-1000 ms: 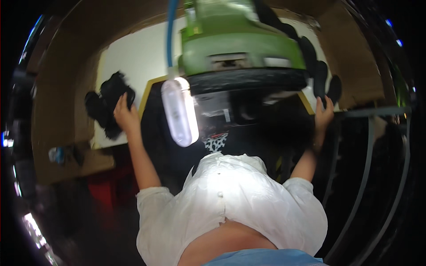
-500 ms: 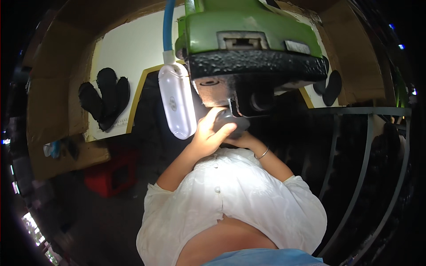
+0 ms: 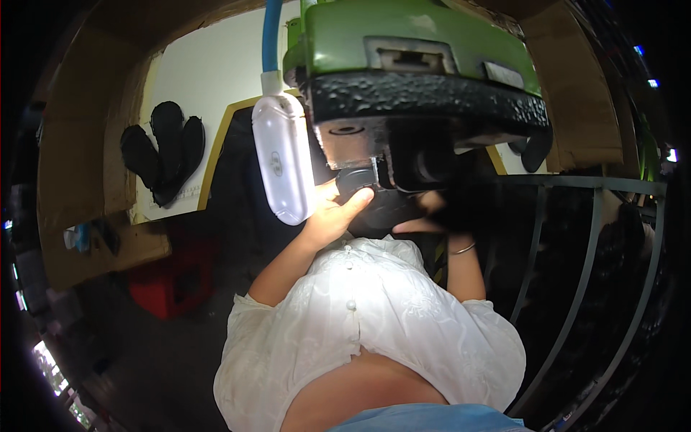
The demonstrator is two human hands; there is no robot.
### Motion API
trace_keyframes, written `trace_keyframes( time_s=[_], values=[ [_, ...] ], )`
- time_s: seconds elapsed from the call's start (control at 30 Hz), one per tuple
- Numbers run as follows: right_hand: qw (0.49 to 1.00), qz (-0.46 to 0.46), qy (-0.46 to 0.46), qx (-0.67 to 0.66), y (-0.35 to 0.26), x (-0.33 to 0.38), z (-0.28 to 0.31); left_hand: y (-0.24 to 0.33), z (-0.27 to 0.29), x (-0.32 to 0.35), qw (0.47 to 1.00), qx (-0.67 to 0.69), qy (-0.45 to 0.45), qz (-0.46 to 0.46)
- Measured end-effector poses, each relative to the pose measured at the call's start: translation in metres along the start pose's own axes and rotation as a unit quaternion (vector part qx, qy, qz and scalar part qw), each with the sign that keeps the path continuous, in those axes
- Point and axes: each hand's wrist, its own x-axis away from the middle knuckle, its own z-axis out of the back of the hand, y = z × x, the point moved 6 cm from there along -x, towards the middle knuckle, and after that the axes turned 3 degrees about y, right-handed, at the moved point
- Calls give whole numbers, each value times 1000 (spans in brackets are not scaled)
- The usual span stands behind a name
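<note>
Below the black underside of a green machine head [image 3: 425,43], my left hand [image 3: 330,219] is closed around a dark sole-like piece with a rounded end [image 3: 358,178]. Its thumb lies along the near side of the piece. My right hand [image 3: 430,209], with a bangle at the wrist, is just right of the piece. Deep shadow and a blurred black shape hide part of that hand, so its grip is unclear. A white oval lamp [image 3: 283,162] hangs from a blue tube beside my left hand and lights the work.
Several black soles [image 3: 167,147] lie in a pile on the white tabletop [image 3: 209,68] at left. Another dark sole [image 3: 536,151] is at right. Cardboard walls [image 3: 75,144] surround the table. A red stool [image 3: 169,288] stands below left, and a metal rack [image 3: 590,252] at right.
My right hand has moved right, away from my left hand, and its forearm is more upright. My left hand has shifted slightly left, baring the rounded end of the piece.
</note>
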Motion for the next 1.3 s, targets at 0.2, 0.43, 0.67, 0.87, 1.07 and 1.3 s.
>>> trace_keyframes(
  time_s=[0.2,0.43,0.67,0.87,1.07,1.3],
  values=[
    [982,67,82,-153,-4,-7,77,4,-5,-4,999,-5,22,42],
    [958,125,149,-209,-56,-33,44,-7,57,8,987,-90,135,-15],
    [967,160,179,-85,-78,-49,-7,17,96,13,987,18,148,-64],
    [965,202,162,-32,-109,-56,-12,-42,104,12,973,-218,-13,80],
    [977,127,119,-121,-75,-63,-15,-2,9,-6,983,-185,-2,-8],
    [989,-2,-1,-147,-21,-29,-14,3,-7,-8,993,109,44,1]
  ],
)
